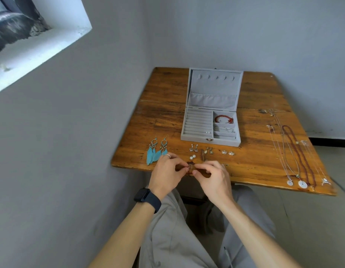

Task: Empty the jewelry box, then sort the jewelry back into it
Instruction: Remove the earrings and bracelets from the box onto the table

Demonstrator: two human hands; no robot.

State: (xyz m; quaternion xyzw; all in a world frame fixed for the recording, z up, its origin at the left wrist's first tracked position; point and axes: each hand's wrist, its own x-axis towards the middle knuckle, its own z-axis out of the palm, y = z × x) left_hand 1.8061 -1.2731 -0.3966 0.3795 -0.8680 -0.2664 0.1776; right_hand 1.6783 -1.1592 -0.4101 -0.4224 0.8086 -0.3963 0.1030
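One grey jewelry box (210, 141) sits mid-table (164, 105), lid upright. Inside it:
- one red bead bracelet (223, 119) in the far right compartment
- one thin silver chain (228, 129) in the compartment just nearer

Loose on the wood in front of the box:
- two blue feather earrings (155, 151) at left
- two dangling silver earrings (193, 148)
- two pearl studs (192, 157)
- two oval drop earrings (209, 151)
- two flower studs (227, 152)

At the right edge lie one dark red bead necklace (299, 151) and several thin chains; I cannot tell how many.

Left hand (167, 171) and right hand (212, 176) meet at the near table edge, fingers curled. Both pinch one small metal piece (190, 167) between their fingertips. The left hand wears one ring (167, 155) and, at the wrist, one dark watch (146, 198).
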